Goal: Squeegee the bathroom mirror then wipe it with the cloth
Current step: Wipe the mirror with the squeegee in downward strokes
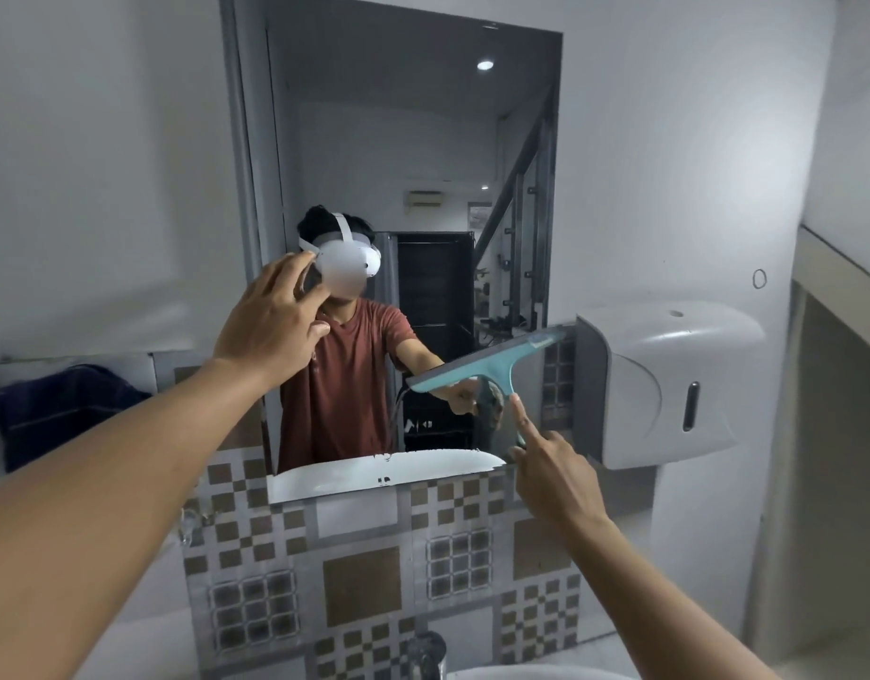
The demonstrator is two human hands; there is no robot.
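The tall bathroom mirror (413, 154) hangs on the wall straight ahead, and a person in a red shirt is reflected in it. My right hand (553, 466) grips the handle of a teal squeegee (492, 363), index finger stretched up along the handle. Its grey blade lies slanted against the lower right part of the glass. My left hand (271, 321) is raised at the mirror's left side, fingers spread, holding nothing; whether it touches the glass I cannot tell. A dark blue cloth (65, 409) lies bunched on a ledge at the left.
A white wall dispenser (668, 380) juts out just right of the mirror, close to the squeegee's blade tip. Patterned tiles (364, 571) cover the wall below the mirror. A chrome tap (425, 652) and a white basin rim (546, 672) sit at the bottom edge.
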